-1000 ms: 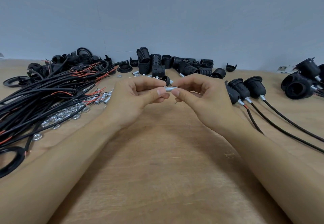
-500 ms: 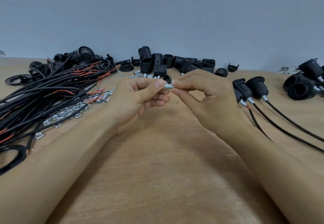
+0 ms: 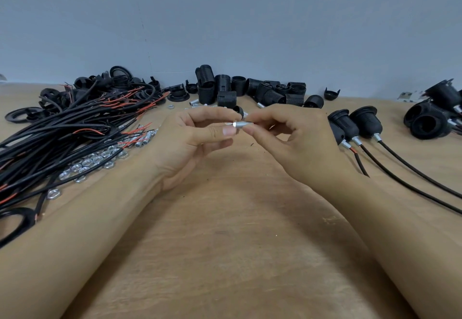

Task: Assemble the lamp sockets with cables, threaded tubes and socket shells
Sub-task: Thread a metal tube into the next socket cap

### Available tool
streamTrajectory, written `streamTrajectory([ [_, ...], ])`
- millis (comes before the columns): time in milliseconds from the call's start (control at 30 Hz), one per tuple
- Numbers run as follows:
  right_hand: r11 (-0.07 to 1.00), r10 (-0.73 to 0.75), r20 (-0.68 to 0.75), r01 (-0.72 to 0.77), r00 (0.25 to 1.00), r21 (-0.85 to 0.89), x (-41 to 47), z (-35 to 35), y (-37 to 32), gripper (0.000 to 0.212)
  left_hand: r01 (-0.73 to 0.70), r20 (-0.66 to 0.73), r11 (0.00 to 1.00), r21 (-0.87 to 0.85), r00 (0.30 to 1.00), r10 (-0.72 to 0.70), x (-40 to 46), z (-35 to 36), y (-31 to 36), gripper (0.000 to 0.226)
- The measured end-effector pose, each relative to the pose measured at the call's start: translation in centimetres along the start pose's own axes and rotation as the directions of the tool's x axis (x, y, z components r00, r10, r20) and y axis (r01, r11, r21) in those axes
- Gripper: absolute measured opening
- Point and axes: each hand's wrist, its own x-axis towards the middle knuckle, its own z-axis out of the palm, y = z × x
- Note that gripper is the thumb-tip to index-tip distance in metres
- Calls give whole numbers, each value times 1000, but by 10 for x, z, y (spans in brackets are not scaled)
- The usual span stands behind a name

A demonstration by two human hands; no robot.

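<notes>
item: threaded tube (image 3: 243, 124), small, silver metal, lying roughly level in the air above the middle of the desk (image 3: 225, 243), pinched at its right end by the right hand (image 3: 295, 143) and met at its left end by the left hand (image 3: 197, 141).
left hand grip: thumb and forefinger closed together at the tube's left tip, where a small bright piece sits; what that piece is cannot be told.
right hand grip: thumb and forefinger clamped on the tube, other fingers curled.
cables (image 3: 62, 128): large loose bundle, black with red ends, far left of the desk.
nuts (image 3: 92, 161): scattered silver heap just beside the cables, near the left forearm.
spare tubes (image 3: 146, 138): short silver pieces, between the nuts and the left hand.
socket shells (image 3: 250, 91): black ribbed cylinders and caps in a pile along the back wall, behind the hands.
finished sockets (image 3: 355, 123): three black units with cables attached, lying right of the right hand; cables trail toward the right edge.
further black socket parts (image 3: 435, 118): far right, partly cut off.
</notes>
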Motion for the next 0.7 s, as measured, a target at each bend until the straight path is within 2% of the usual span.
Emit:
streamTrajectory([
  [133,992,119,-2,-119,993,38,1,3,1,10,-69,-68,996,-59,996,65,0,-4,4,33],
  [200,980,182,-5,-182,983,78,1,4,1,12,-100,-82,994,34,991,103,0,-5,4,43],
  [300,960,248,2,-246,969,132,1,3,2,7,-85,-33,989,119,995,90,-2,-1,3,57],
  [433,939,284,9,-280,959,199,2,2,3,7,-141,-75,983,115,986,150,-4,0,3,57],
  [567,928,293,4,-286,956,240,3,3,4,7,-148,-75,960,237,983,170,-4,3,1,63],
  [700,924,302,13,-296,953,244,2,3,5,6,-205,-89,961,185,970,225,-4,-2,3,53],
])
